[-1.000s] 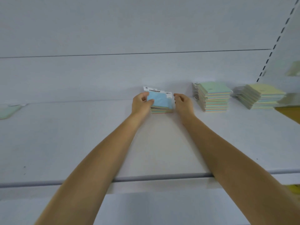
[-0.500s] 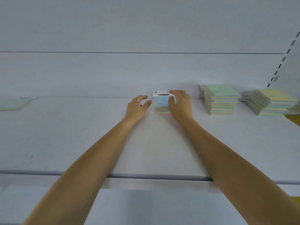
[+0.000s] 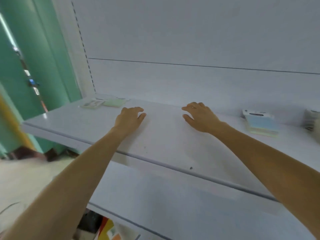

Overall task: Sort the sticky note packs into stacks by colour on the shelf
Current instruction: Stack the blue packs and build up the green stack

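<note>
Two hands [image 3: 129, 117] [image 3: 200, 117], two packs [image 3: 92, 103] [image 3: 115, 102], one blue stack [image 3: 261, 124]

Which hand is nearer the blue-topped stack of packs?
Right. The right hand is left of the blue-topped stack, not touching it; the left hand is farther left.

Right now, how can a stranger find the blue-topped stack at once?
Start at the white shelf and go right, past the right hand. The blue-topped stack sits there; unlike the green pack far left, its top is blue under a white header.
</note>
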